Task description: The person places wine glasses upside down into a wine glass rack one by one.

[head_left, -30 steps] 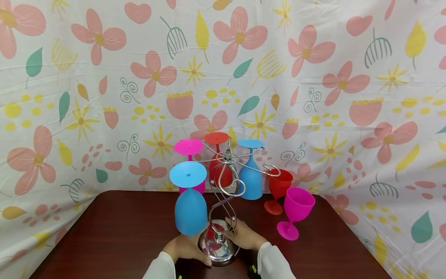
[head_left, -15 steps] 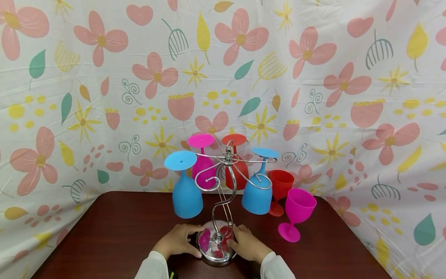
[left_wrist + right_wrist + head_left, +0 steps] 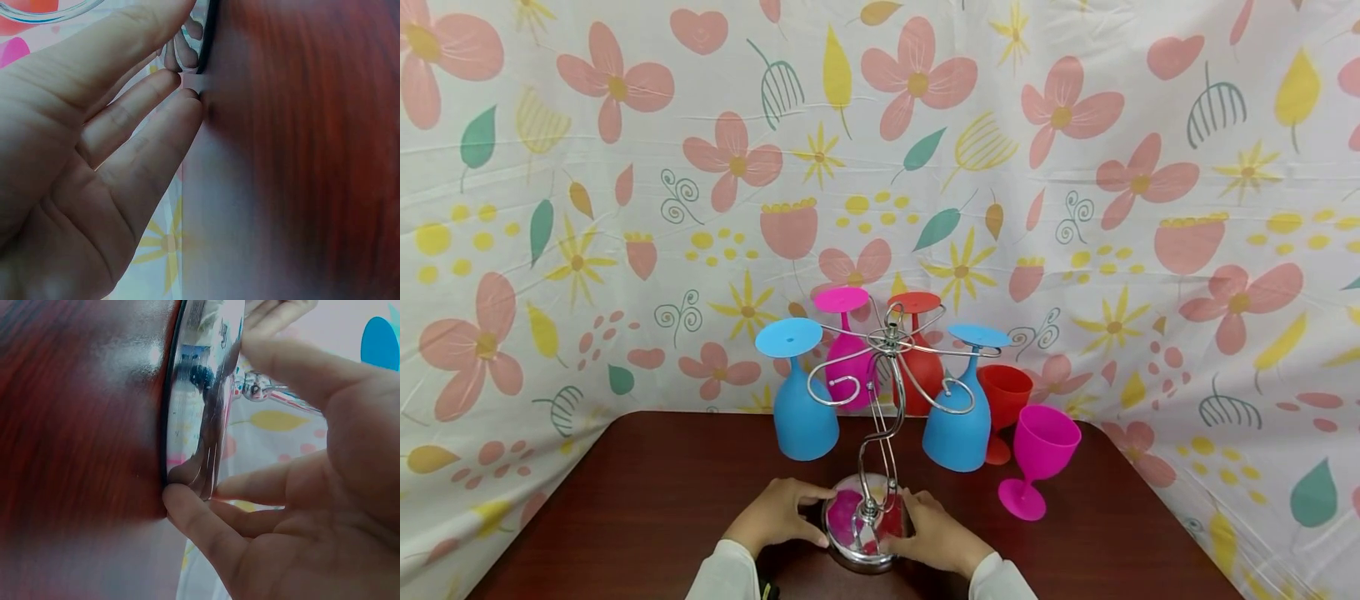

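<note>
A chrome wine glass rack (image 3: 891,425) with looping arms stands upright on its round mirrored base (image 3: 859,557). Four plastic goblets hang upside down from it: a left blue goblet (image 3: 806,417), a right blue goblet (image 3: 957,429), a pink goblet (image 3: 850,367) and a red goblet (image 3: 917,371) behind. At the base's left edge my left hand (image 3: 778,515) holds the rim between thumb and fingers. My right hand (image 3: 942,533) grips the opposite side; its thumb lies over the base, fingertips along the rim in the right wrist view.
Right of the rack, an upright pink goblet (image 3: 1043,442) stands on the dark wooden table (image 3: 670,500). An upright red goblet (image 3: 1006,392) stands behind it, partly covered by the hanging blue one. A flowered cloth (image 3: 880,167) hangs behind the table.
The rack has turned on the table: its rear goblets have swung right, the right blue goblet has come forward and the left one back. Both hands stay at the base, the left shifted slightly outward.
</note>
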### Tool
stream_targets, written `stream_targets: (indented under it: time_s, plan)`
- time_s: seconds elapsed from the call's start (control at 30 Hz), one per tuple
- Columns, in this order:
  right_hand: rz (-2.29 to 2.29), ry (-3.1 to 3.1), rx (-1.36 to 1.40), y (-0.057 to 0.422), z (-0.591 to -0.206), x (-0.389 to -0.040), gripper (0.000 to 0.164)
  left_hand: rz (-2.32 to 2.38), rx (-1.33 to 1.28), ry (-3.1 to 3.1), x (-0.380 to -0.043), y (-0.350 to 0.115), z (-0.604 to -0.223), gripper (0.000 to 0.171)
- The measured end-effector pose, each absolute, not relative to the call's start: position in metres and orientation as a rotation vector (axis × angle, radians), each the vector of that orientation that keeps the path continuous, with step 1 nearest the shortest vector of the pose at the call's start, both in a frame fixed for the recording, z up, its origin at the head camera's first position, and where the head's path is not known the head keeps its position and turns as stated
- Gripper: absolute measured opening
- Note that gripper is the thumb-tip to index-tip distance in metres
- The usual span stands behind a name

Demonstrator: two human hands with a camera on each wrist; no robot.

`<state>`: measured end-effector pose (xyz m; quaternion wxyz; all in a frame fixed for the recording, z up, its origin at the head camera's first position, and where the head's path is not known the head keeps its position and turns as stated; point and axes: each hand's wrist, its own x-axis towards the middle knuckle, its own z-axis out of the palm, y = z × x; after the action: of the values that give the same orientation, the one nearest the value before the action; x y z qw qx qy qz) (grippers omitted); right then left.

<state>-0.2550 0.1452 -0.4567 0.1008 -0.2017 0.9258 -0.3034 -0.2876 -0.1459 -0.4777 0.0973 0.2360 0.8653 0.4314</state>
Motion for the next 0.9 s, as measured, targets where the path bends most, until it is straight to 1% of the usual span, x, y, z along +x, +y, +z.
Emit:
stream_targets:
  time_s: [0.13, 0.23, 0.57, 0.9]
  plan:
    - [-0.924, 2.702, -0.588, 0.146, -0.46, -0.253, 0.109, 1.287, 0.701, 2.55, -0.288, -0.147, -0.479, 0.062]
    - [-0.932, 2.698, -0.587, 0.145, -0.461, -0.253, 0.113, 1.281, 0.714, 2.553, -0.288, -0.147, -0.479, 0.062]
    - [-0.967, 2.691, -0.641, 0.146, -0.462, -0.259, 0.11, 1.275, 0.727, 2.586, -0.286, -0.146, -0.48, 0.062]
    - [-0.947, 2.695, -0.622, 0.147, -0.458, -0.268, 0.11, 1.274, 0.711, 2.622, -0.288, -0.144, -0.48, 0.061]
